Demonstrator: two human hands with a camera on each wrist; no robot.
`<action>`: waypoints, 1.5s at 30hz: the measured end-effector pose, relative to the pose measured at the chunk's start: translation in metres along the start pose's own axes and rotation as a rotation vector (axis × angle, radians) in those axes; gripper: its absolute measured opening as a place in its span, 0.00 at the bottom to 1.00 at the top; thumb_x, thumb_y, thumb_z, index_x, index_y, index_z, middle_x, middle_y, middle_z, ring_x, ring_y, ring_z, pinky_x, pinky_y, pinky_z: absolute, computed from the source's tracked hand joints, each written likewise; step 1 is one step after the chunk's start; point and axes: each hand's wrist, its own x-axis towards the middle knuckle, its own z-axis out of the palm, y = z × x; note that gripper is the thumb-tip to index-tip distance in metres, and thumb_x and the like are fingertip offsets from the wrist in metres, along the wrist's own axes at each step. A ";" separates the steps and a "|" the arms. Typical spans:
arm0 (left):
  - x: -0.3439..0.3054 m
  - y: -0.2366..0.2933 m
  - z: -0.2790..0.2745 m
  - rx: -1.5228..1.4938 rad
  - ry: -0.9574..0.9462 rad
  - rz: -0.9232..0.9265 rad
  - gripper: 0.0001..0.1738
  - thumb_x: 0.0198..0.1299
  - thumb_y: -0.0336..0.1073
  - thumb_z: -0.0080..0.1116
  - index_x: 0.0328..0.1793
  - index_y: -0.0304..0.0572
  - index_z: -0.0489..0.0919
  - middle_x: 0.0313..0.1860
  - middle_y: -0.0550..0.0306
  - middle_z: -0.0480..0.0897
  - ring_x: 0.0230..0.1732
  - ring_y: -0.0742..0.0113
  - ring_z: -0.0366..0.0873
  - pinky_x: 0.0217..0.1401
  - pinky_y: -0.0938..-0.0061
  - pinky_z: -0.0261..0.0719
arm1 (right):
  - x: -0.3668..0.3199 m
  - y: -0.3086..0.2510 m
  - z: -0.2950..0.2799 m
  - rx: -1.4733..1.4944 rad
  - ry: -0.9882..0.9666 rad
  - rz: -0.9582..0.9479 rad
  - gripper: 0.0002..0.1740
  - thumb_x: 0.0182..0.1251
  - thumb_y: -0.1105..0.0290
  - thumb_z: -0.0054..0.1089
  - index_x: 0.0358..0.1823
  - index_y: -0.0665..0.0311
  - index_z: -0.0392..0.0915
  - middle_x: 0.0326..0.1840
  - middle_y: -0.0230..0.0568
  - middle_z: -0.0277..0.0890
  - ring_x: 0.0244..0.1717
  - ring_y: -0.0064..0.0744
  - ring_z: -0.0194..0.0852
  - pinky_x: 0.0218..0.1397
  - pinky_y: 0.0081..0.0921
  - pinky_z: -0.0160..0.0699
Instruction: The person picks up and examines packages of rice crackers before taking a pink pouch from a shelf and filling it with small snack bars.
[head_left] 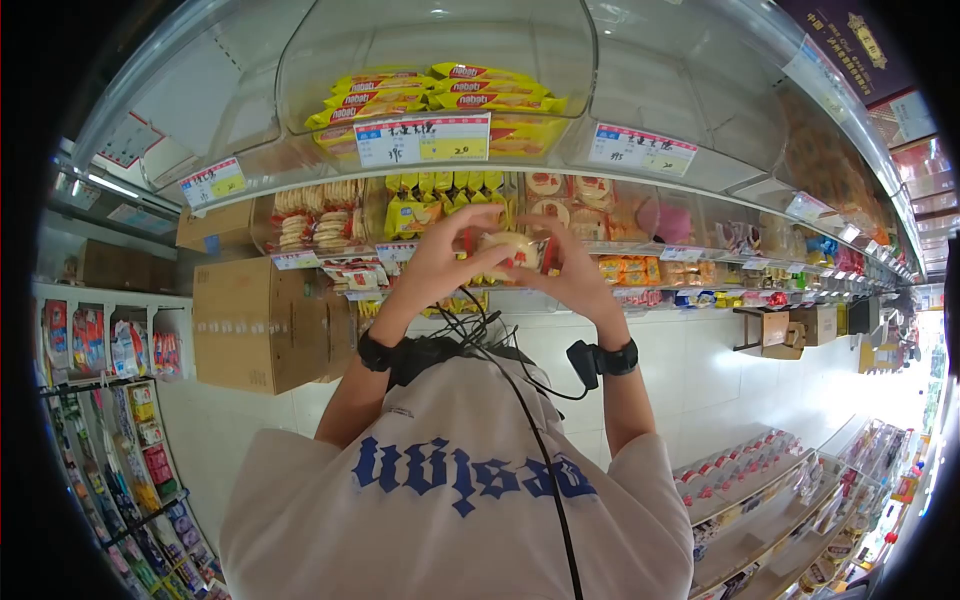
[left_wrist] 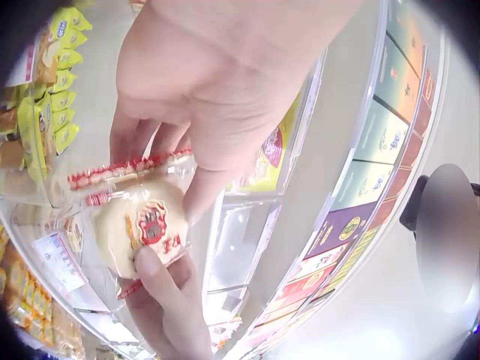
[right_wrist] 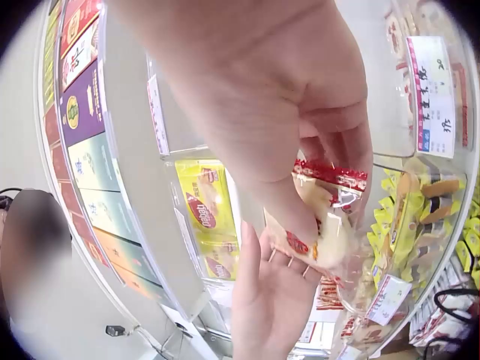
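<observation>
Both hands hold a round pale pastry (head_left: 518, 243) in a clear wrapper with red crimped ends and red print. It is up in front of the lower shelf. My left hand (head_left: 438, 262) has its fingers behind the packet and its thumb along the edge, as the left wrist view shows. From the other side, my right hand (head_left: 578, 280) pinches the packet, its thumb lying over the printed face of the pastry (left_wrist: 139, 225). In the right wrist view, the wrapped pastry (right_wrist: 334, 244) sits between the right thumb and fingers, with the left hand (right_wrist: 274, 304) below.
Yellow wafer packs (head_left: 440, 98) fill a clear bin above the hands, with price tags (head_left: 425, 140) along its front. Lower bins hold round crackers (head_left: 335, 215) and other snacks. Cardboard boxes (head_left: 245, 325) stand at left. A black cable (head_left: 530, 400) runs down the person's front.
</observation>
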 end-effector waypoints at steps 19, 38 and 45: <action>-0.036 -0.051 -0.022 -0.561 0.228 -0.189 0.26 0.64 0.30 0.64 0.67 0.29 0.74 0.57 0.48 0.84 0.55 0.63 0.86 0.57 0.68 0.86 | 0.083 0.136 -0.043 -0.581 0.271 0.465 0.33 0.53 0.50 0.74 0.54 0.68 0.80 0.50 0.59 0.85 0.55 0.55 0.84 0.55 0.43 0.82; -0.016 -0.068 -0.026 -0.832 0.256 -0.156 0.32 0.80 0.53 0.43 0.71 0.30 0.73 0.62 0.41 0.83 0.61 0.50 0.84 0.64 0.55 0.85 | 0.019 0.027 -0.025 0.433 0.351 -0.047 0.24 0.67 0.80 0.69 0.61 0.69 0.70 0.49 0.41 0.85 0.46 0.21 0.83 0.47 0.20 0.83; 0.001 -0.034 0.000 -1.046 0.245 -0.147 0.36 0.80 0.59 0.37 0.75 0.34 0.70 0.68 0.44 0.80 0.66 0.55 0.81 0.70 0.57 0.80 | 0.017 -0.014 0.032 0.593 0.260 -0.018 0.24 0.64 0.80 0.73 0.56 0.65 0.69 0.50 0.46 0.84 0.50 0.24 0.85 0.48 0.22 0.85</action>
